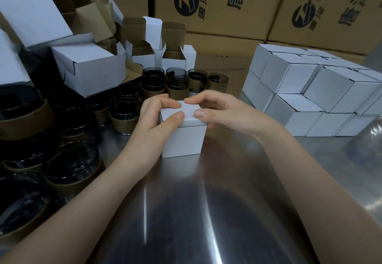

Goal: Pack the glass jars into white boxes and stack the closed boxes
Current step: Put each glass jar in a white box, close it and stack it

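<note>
One small white cardboard box stands mid-frame on the shiny steel desk. Left hand and right hand pinch its lid, thumbs on the front edge. Step judged: closing. Next likely: press lid flush, move box to stack of closed white boxes, right of frame.

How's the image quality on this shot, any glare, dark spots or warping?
Head view: streaks of glare run down the steel table; the glass jars at left are dim, the nearest almost black; wide-angle distortion tilts the stacked closed boxes and the brown cartons; the white box gripped by the left hand and right hand is sharp.
</note>
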Tool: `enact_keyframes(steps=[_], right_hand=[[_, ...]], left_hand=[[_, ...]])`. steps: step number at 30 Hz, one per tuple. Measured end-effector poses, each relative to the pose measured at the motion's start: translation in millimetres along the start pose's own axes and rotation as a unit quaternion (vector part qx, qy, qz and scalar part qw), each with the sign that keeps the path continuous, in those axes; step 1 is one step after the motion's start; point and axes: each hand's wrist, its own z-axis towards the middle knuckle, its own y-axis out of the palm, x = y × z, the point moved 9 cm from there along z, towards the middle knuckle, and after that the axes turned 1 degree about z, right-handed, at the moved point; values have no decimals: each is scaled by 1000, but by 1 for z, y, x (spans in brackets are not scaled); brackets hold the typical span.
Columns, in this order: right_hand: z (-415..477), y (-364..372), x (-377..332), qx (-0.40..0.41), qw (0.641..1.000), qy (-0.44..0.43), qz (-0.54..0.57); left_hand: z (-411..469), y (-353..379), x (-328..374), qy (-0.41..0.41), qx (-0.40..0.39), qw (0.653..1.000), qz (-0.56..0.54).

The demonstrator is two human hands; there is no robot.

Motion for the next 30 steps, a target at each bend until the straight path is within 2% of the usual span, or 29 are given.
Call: enact_keyframes(steps=[15, 22, 30], right_hand=[[-1, 6, 3, -25, 999, 18, 6], [0, 8, 3, -33, 999, 19, 2], [0, 7, -2, -1, 998, 7, -62]], left_hand=[[0, 11, -3, -24, -44, 999, 3], [-2, 11, 3, -29, -35, 999, 8], [-4, 10, 7, -33, -23, 999, 2]])
